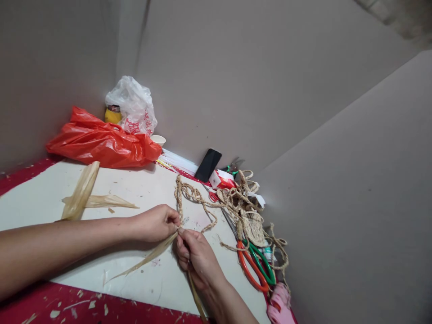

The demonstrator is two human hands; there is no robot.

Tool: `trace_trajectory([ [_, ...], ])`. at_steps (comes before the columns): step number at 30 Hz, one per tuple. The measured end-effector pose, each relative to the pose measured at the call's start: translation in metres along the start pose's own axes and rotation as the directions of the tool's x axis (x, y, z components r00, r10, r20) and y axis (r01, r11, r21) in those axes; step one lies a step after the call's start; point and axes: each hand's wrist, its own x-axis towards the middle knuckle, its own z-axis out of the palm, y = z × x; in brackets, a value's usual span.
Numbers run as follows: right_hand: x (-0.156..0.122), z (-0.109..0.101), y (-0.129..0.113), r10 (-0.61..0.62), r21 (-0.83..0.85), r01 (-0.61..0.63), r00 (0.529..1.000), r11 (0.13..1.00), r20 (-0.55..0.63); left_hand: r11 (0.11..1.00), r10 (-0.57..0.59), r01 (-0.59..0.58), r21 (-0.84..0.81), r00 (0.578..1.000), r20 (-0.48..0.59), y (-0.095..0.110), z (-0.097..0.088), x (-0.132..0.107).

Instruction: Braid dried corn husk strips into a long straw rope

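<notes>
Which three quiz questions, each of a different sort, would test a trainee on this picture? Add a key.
1. True or false: the left hand and the right hand meet at the braided cord.
2. Multiple choice: how do the two loose dry strips lie in front of the red plastic bag?
A) side by side, parallel
B) crossed, one over the other
C) rolled into a coil
3. Put in order, left to right in the picture: phone, red plastic bag, red-and-white box.

Key:
1. True
2. B
3. Red plastic bag, phone, red-and-white box
</notes>
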Motion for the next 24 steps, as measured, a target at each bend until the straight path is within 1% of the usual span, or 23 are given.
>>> trace_trajectory([
  [2, 0.000, 0.004, 0.003, -0.017, -0.055, 0.012, 0.997, 0.998, -0.076, 1.000, -0.015, 0.015, 0.001, 1.000, 0.012, 0.000, 0.002, -0.001],
  [3, 0.000, 0.005, 0.004, -0.024, -0.075, 0.017, 0.995, 0.997, -0.094, 0.999, -0.038, 0.039, -0.019, 0.999, 0.031, 0.001, 0.004, -0.002],
  [5, 0.000, 0.006, 0.006, -0.039, -0.091, 0.029, 0.994, 0.995, -0.100, 0.989, -0.113, 0.120, -0.083, 0.990, 0.085, 0.003, 0.006, -0.005],
  [7, -0.001, 0.005, 0.006, -0.047, -0.078, 0.040, 0.995, 0.996, -0.091, 0.968, -0.199, 0.216, -0.131, 0.971, 0.132, 0.007, 0.010, -0.010],
  [9, -0.002, 0.005, 0.006, -0.041, -0.047, 0.037, 0.995, 0.998, -0.087, 0.962, -0.240, 0.252, -0.108, 0.964, 0.117, 0.012, 0.014, -0.015],
  [11, -0.003, 0.005, 0.005, -0.022, -0.012, 0.021, 0.997, 1.000, -0.076, 0.977, -0.212, 0.212, -0.004, 0.976, 0.045, 0.015, 0.018, -0.019],
  [14, -0.003, 0.006, 0.003, -0.002, 0.022, 0.002, 0.999, 1.000, -0.032, 0.980, -0.088, 0.100, 0.171, 0.993, -0.076, 0.016, 0.025, -0.023],
  [15, -0.003, 0.006, 0.003, -0.002, 0.028, 0.002, 1.000, 1.000, -0.021, 0.976, -0.060, 0.078, 0.205, 0.994, -0.096, 0.016, 0.026, -0.024],
  [17, -0.003, 0.005, 0.002, -0.003, 0.044, 0.004, 1.000, 0.999, -0.010, 0.969, -0.039, 0.062, 0.241, 0.995, -0.096, 0.017, 0.027, -0.025],
  [19, -0.003, 0.002, 0.001, 0.007, 0.088, -0.008, 1.000, 0.996, 0.011, 0.967, -0.061, 0.075, 0.243, 0.996, -0.067, 0.018, 0.024, -0.024],
  [21, -0.004, -0.001, -0.001, 0.019, 0.154, -0.028, 0.998, 0.988, 0.060, 0.974, -0.095, 0.106, 0.203, 0.994, -0.060, 0.020, 0.016, -0.020],
  [22, -0.005, -0.003, -0.003, 0.024, 0.182, -0.041, 0.995, 0.982, 0.092, 0.980, -0.097, 0.110, 0.167, 0.992, -0.081, 0.020, 0.012, -0.017],
  [24, -0.005, -0.006, -0.006, 0.030, 0.220, -0.063, 0.988, 0.973, 0.152, 0.995, -0.070, 0.081, 0.066, 0.986, -0.153, 0.017, 0.006, -0.010],
])
